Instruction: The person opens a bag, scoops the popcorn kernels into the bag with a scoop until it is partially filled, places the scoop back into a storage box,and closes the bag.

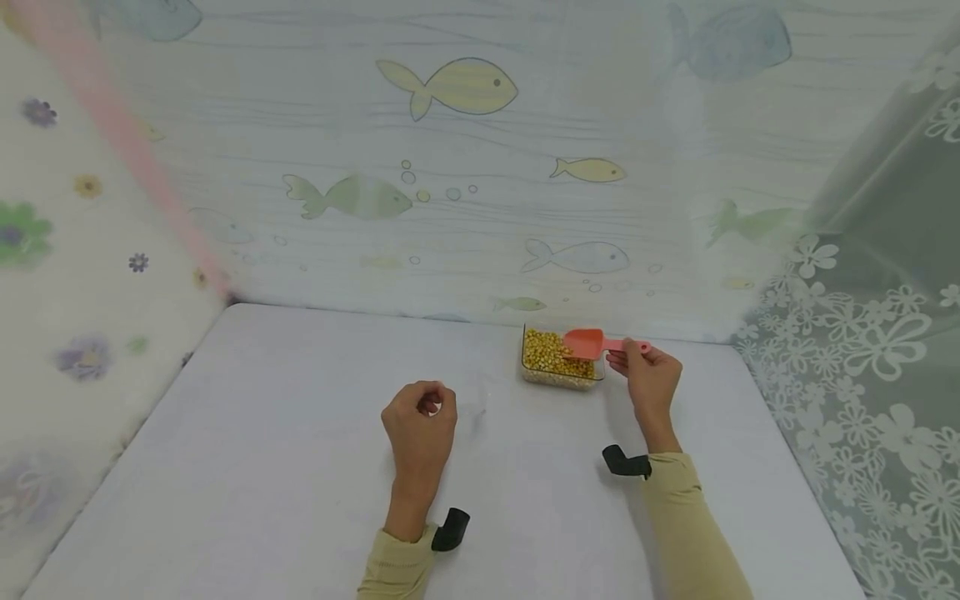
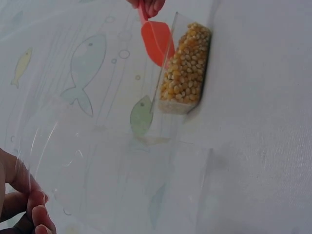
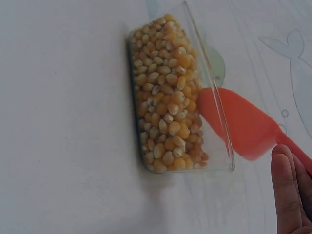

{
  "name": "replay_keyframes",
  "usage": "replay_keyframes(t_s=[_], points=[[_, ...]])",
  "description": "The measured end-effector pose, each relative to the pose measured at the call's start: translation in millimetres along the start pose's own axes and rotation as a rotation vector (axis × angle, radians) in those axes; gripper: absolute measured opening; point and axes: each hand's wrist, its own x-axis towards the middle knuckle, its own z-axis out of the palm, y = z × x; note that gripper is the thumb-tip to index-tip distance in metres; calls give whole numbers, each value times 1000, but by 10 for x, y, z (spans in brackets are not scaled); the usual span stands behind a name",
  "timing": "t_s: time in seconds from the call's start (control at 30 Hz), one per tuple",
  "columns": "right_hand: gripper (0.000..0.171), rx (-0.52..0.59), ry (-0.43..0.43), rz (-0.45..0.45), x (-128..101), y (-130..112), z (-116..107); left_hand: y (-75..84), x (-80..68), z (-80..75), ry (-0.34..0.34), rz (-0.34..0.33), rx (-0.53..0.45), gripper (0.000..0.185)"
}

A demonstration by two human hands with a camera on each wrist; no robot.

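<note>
My right hand [image 1: 654, 383] pinches the pink handle of a small red-orange scoop [image 1: 585, 343]. The scoop's blade dips over the rim into a clear rectangular container [image 3: 141, 165] filled with yellow corn kernels [image 3: 165, 97]. In the right wrist view its front edge meets the kernels. My left hand [image 1: 422, 425] is to the left of the container, nearer to me, with fingers curled. Between its thumb and fingertips it grips the edge of a clear plastic bag [image 2: 122, 180], which spreads to the right in the left wrist view and shows no contents.
A white cloth-covered table [image 1: 262, 467] lies under both hands. Behind the container rises a backdrop [image 1: 465, 233] printed with fish. A flowered panel [image 1: 82, 333] stands at the left, and a lace curtain [image 1: 862, 400] hangs at the right. Each sleeve bears a black mount [image 1: 452, 530].
</note>
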Motion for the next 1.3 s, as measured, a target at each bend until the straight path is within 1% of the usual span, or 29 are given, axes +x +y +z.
replay_keyframes(t_s=[0.1,0.2,0.33,0.53,0.6,0.73,0.9,0.97,1.03,1.2,1.3], points=[[33,-7,-18,26,4,-26,-19,1,4,0,-1,-1,-1,12],[32,-35,-54,75,-3,-31,-18,-1,7,-1,-3,-2,1,12],[34,-52,-106,133,-17,-4,36,4,18,-3,-1,-2,3,12],[39,-18,-139,217,-13,59,105,0,17,1,5,5,-3,12],[40,13,-139,262,-8,72,101,-1,13,1,5,3,0,11],[38,118,-133,369,4,91,69,4,7,-1,2,-5,8,11],[19,262,-108,462,-1,99,25,12,5,-7,-4,-16,9,10],[13,305,-93,482,-7,100,11,12,5,-10,-7,-21,9,10],[12,328,-76,490,-15,98,-2,12,4,-11,-11,-23,7,10],[16,350,-30,491,-18,88,-39,7,8,-10,-15,-22,11,10],[18,383,-19,511,-13,73,-65,8,11,-12,-14,-24,15,9]])
